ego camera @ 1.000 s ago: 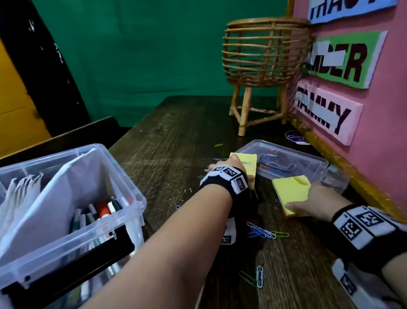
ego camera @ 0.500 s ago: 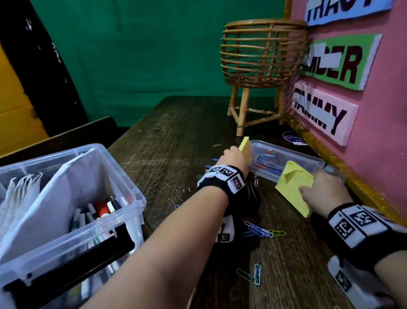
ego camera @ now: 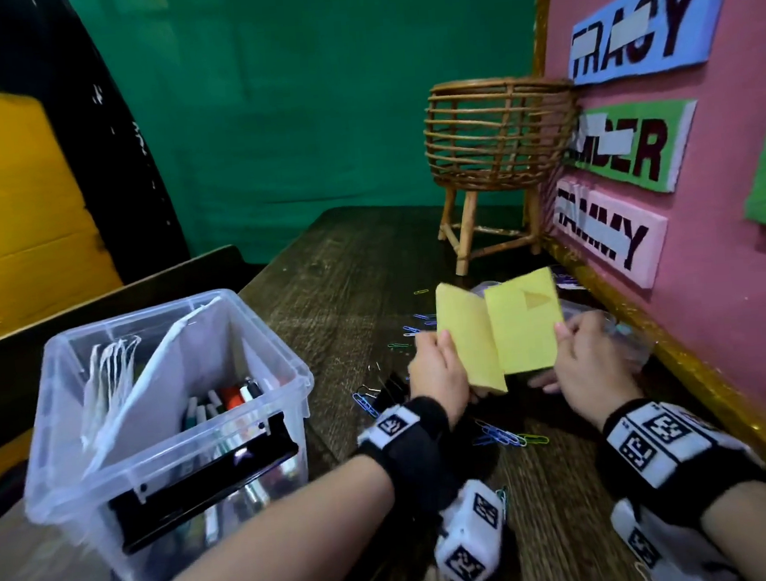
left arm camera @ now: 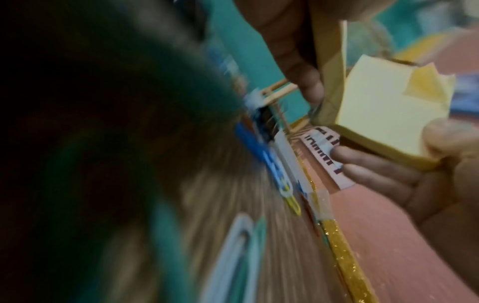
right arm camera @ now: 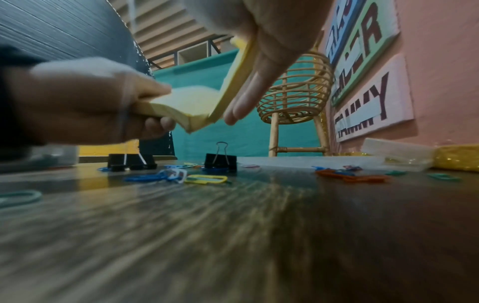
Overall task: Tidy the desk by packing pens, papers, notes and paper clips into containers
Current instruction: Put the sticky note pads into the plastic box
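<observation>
Both pads now lifted together — left hand (ego camera: 440,373) and right hand (ego camera: 593,365) each pinching a sticky-note pad (ego camera: 523,325).

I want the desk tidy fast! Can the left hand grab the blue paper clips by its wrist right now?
Probably not yet. The left hand is busy holding a yellow note pad, though the blue paper clips lie uncovered on the desk close beneath it.

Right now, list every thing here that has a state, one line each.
left hand: grips the left yellow note pad, raised off the desk.
right hand: holds the right yellow note pad, one corner folded over.
clear bin: lidless, holding papers and pens.
paper clips: loose on the desk.
binder clip: standing on the desk.
rattan basket: upright.
</observation>
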A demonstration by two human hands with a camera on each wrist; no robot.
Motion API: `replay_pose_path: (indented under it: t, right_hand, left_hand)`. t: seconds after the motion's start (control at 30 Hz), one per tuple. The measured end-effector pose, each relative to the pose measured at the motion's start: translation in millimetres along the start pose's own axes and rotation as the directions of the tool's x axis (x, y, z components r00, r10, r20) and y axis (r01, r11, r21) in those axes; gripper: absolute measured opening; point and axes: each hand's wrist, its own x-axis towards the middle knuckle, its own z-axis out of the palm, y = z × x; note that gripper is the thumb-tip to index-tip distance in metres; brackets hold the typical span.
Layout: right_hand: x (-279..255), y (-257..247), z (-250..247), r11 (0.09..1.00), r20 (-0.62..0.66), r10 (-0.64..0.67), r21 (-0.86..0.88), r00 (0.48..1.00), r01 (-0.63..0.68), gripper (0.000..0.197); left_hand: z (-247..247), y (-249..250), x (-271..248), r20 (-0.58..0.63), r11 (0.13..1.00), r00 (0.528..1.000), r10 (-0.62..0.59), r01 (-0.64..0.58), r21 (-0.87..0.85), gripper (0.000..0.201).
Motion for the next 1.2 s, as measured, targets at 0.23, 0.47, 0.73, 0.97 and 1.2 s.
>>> replay_pose_path:
  t: [0.23, 0.47, 0.73, 0.97, 1.2]
  right_hand:
    - [-9.8, -10.3, -5.2, 0.997, 0.03, -0.06, 0.059, 0.998, 0.059, 0.013]
    - [-13.0, -10.7, -0.7, 0.97, 0.037, -0.115, 0.219, 0.993, 0.104, 0.007]
    - [-21.2, -16.7, -7.2, 0.944, -0.086, -0.204, 0.248, 0.975, 0.219, 0.005]
    - [-28.4, -19.8, -2.0, 0.977, -0.026, -0.208, 0.052, 0.978, 0.209, 0.008]
    - [-30.1, -19.4, -9.2, 0.992, 0.046, -0.105, 0.078, 0.993, 0.102, 0.01]
  left_hand:
    - [-15.2, 15.7, 8.8, -0.065, 0.999, 0.998, 0.021, -0.023, -0.032, 0.034]
    - [-20.4, 30.1, 6.0, -0.169, 0.972, 0.986, -0.013, -0.027, -0.233, 0.03]
    - [-18.0, 28.8, 5.7, -0.291, 0.951, 0.947, -0.133, 0.04, -0.305, 0.03]
    - [2.5, 34.0, -11.7, 0.02, 0.856, 0.99, -0.137, 0.129, -0.501, 0.028]
    - [-1.7, 38.5, -25.5, 0.389, 0.896, 0.921, -0.004, 0.176, -0.407, 0.094]
